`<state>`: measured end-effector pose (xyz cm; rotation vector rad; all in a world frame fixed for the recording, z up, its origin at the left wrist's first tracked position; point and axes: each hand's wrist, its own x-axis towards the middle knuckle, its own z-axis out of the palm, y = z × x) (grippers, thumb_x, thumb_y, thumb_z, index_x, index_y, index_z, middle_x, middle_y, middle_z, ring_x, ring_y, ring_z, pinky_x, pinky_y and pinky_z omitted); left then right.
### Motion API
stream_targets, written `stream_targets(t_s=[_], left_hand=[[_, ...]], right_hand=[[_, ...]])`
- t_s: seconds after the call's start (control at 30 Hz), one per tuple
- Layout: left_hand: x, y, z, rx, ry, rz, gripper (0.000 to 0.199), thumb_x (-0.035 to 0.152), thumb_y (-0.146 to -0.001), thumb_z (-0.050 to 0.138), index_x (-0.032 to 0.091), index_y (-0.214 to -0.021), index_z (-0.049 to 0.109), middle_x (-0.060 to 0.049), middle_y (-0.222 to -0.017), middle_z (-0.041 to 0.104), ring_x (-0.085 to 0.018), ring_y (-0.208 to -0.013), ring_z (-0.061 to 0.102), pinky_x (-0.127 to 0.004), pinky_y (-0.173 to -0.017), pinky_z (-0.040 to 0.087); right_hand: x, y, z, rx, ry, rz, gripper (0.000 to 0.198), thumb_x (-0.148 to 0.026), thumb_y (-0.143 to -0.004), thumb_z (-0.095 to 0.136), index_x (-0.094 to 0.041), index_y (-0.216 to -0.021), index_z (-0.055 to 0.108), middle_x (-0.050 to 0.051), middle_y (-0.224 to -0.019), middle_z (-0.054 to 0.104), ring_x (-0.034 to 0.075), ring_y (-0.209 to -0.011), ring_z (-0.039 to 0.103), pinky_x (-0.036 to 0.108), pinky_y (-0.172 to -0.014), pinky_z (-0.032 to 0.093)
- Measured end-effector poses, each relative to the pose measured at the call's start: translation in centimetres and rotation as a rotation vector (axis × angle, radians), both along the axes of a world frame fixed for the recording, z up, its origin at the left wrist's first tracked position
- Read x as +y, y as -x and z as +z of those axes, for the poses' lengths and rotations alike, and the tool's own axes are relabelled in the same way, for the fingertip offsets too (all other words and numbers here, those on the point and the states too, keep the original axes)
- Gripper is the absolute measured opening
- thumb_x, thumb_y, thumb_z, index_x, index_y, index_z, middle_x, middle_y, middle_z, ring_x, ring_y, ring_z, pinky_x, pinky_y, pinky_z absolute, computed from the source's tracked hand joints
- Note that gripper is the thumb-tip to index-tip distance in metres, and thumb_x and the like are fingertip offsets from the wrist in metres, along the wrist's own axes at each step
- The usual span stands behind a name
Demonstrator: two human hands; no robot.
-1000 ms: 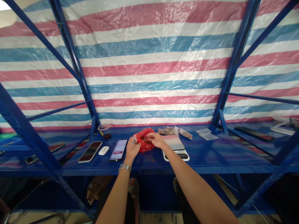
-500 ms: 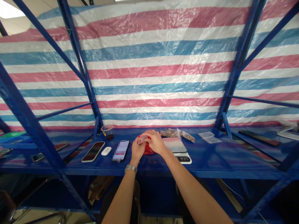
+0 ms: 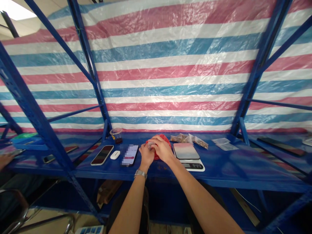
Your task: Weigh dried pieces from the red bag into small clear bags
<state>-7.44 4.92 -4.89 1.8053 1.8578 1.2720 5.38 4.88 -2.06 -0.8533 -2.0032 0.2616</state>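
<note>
My left hand [image 3: 147,155] is closed around a small clear plastic bag [image 3: 150,145] over the blue shelf. My right hand [image 3: 161,149] meets it from the right, its bent fingers at the bag's opening; its fingertips are partly hidden, and what they pinch is hard to make out. Beneath and behind both hands lies a red plastic bag [image 3: 167,140], largely covered by them. Just right of it is a white digital scale [image 3: 187,152] with a shiny square plate. Several filled clear bags [image 3: 186,138] lie behind the scale.
Left of my hands are a lit phone [image 3: 130,155], a white earbud case [image 3: 115,155], a dark phone [image 3: 102,155] and a clear cup [image 3: 116,135] with dark contents. Flat clear bags [image 3: 224,143] lie right. Blue posts [image 3: 84,55] flank the shelf; another person's hand [image 3: 6,160] shows far left.
The camera has turned slightly left, so everything sits further right in view. My hands stay together over the red bag, with the right fingers a little shifted. Another person's hand has come into view.
</note>
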Motion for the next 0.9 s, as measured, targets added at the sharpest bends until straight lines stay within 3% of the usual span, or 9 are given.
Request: stream_targets(t_s=[0.13, 0.33, 0.47, 0.63, 0.8, 0.9], left_hand=[[0.1, 0.3, -0.6, 0.039, -0.014, 0.025, 0.023, 0.018, -0.09, 0.055, 0.019, -0.101, 0.076, -0.014, -0.118, 0.069, -0.033, -0.13, 0.05, -0.049, -0.11, 0.038], [-0.1, 0.1, -0.9, 0.047, -0.019, 0.076, 0.024, 0.029, -0.09, 0.061, 0.02, -0.106, 0.078, -0.015, -0.133, 0.061, -0.035, -0.128, 0.048, -0.047, -0.106, 0.043], [-0.3, 0.0, -0.8, 0.045, -0.019, 0.083, 0.022, 0.03, -0.09, 0.061, 0.02, -0.1, 0.079, -0.015, -0.13, 0.064, -0.035, -0.13, 0.046, -0.05, -0.108, 0.041], [-0.6, 0.1, -0.4, 0.057, -0.046, 0.112, 0.026, 0.034, -0.09, 0.064, 0.023, -0.108, 0.077, -0.014, -0.132, 0.062, -0.035, -0.128, 0.048, -0.049, -0.107, 0.04], [-0.8, 0.0, 0.0, 0.024, -0.05, 0.187, 0.033, 0.05, -0.088, 0.068, 0.021, -0.102, 0.074, -0.016, -0.128, 0.061, -0.037, -0.125, 0.046, -0.05, -0.107, 0.038], [-0.8, 0.2, 0.4, -0.001, -0.088, 0.23, 0.032, 0.052, -0.088, 0.068, 0.02, -0.096, 0.069, -0.016, -0.12, 0.062, -0.036, -0.126, 0.045, -0.05, -0.109, 0.036]], right_hand=[[0.4, -0.2, -0.1, -0.026, -0.005, 0.061, 0.045, -0.005, -0.091, 0.051, -0.026, -0.123, 0.074, 0.007, -0.124, 0.067, 0.02, -0.114, 0.063, 0.035, -0.104, 0.05], [0.5, -0.5, -0.1, -0.076, -0.044, 0.046, 0.051, 0.002, -0.086, 0.047, -0.026, -0.119, 0.075, 0.006, -0.13, 0.067, 0.021, -0.122, 0.062, 0.036, -0.106, 0.05], [0.2, -0.4, 0.1, -0.06, -0.05, 0.071, 0.051, 0.002, -0.086, 0.045, -0.026, -0.113, 0.077, 0.005, -0.127, 0.069, 0.02, -0.12, 0.064, 0.035, -0.104, 0.051], [-0.4, -0.4, 0.5, -0.039, -0.044, 0.061, 0.051, 0.003, -0.085, 0.043, -0.027, -0.108, 0.077, 0.004, -0.127, 0.068, 0.019, -0.118, 0.064, 0.033, -0.101, 0.052], [0.3, -0.8, 0.3, 0.111, -0.036, -0.079, 0.038, -0.006, -0.092, 0.048, -0.025, -0.112, 0.074, 0.006, -0.123, 0.067, 0.02, -0.114, 0.065, 0.033, -0.103, 0.05], [1.3, -0.9, -0.5, 0.147, 0.04, -0.168, 0.031, -0.011, -0.093, 0.054, -0.023, -0.114, 0.072, 0.009, -0.119, 0.068, 0.021, -0.113, 0.065, 0.036, -0.106, 0.049]])
